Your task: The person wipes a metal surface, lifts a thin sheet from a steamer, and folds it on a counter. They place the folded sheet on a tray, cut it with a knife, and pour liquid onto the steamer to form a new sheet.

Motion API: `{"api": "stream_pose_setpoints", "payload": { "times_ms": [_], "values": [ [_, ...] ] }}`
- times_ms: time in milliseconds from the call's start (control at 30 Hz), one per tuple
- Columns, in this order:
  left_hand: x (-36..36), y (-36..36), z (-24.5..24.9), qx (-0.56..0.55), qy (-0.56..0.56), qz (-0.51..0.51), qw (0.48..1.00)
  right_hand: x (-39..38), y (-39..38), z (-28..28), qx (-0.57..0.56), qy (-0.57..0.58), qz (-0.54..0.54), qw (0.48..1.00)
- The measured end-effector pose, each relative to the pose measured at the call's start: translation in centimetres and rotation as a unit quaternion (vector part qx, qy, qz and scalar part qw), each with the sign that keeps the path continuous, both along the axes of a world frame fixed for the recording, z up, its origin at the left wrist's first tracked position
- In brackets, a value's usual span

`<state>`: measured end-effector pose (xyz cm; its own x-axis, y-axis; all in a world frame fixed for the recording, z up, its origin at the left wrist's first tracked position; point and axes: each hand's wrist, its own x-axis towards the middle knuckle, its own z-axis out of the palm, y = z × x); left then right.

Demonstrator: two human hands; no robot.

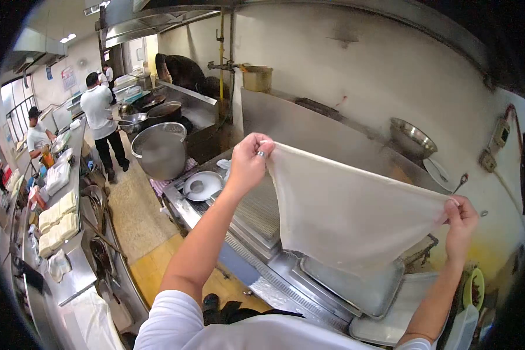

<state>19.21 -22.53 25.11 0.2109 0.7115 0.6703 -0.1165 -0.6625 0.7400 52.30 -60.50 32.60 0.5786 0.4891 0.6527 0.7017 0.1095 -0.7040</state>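
Note:
A thin off-white cloth (pixel 356 204) hangs stretched between my two hands, its top edge sagging slightly. My left hand (pixel 252 160), with a ring on one finger, pinches the cloth's upper left corner. At the opposite corner, my right hand (pixel 461 219) grips it between thumb and fingers. Below the cloth's lower edge lies a shallow metal tray (pixel 361 286), partly covered by it. A perforated metal surface (pixel 254 213) shows to the left of the cloth. Another pale tray (pixel 385 321) sits closer to me, partly behind my right forearm.
A large metal pot (pixel 160 151) and a white lid (pixel 203 185) stand left of my left arm. A steel bowl (pixel 413 139) rests against the wall. Folded white cloths (pixel 58 224) lie on the left counter (pixel 79 274). One person (pixel 99 111) stands in the aisle; others work farther back.

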Motion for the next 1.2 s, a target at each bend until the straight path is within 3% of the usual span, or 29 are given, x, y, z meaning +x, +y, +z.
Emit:
{"api": "stream_pose_setpoints", "payload": {
  "times_ms": [200,433,533,567,767,1000,1200],
  "values": [
    [-6.7,8.0,1.3,-0.026,-0.094,-0.129,0.987,-8.1,7.2,0.4,0.009,-0.005,-0.045,0.999],
    [-14.2,19.5,1.9,-0.017,-0.068,-0.121,0.990,-19.5,17.4,0.9,-0.028,0.024,-0.096,0.995],
    [-16.1,24.9,1.1,0.145,-0.082,-0.030,0.986,-23.3,20.8,1.3,-0.066,0.014,-0.114,0.991],
    [-16.8,25.9,1.0,0.106,-0.085,-0.056,0.989,-24.3,21.7,1.6,-0.083,0.008,-0.122,0.989],
    [-20.8,29.8,2.2,0.007,-0.047,-0.067,0.997,-29.2,26.3,2.3,-0.088,0.014,-0.121,0.989],
    [-22.5,31.8,1.9,0.022,-0.050,-0.069,0.996,-31.3,28.3,1.7,-0.089,0.050,-0.112,0.988],
    [-21.9,32.1,-1.1,-0.027,-0.006,-0.066,0.997,-32.6,28.0,-1.5,-0.101,0.101,-0.129,0.981]
  ]
}}
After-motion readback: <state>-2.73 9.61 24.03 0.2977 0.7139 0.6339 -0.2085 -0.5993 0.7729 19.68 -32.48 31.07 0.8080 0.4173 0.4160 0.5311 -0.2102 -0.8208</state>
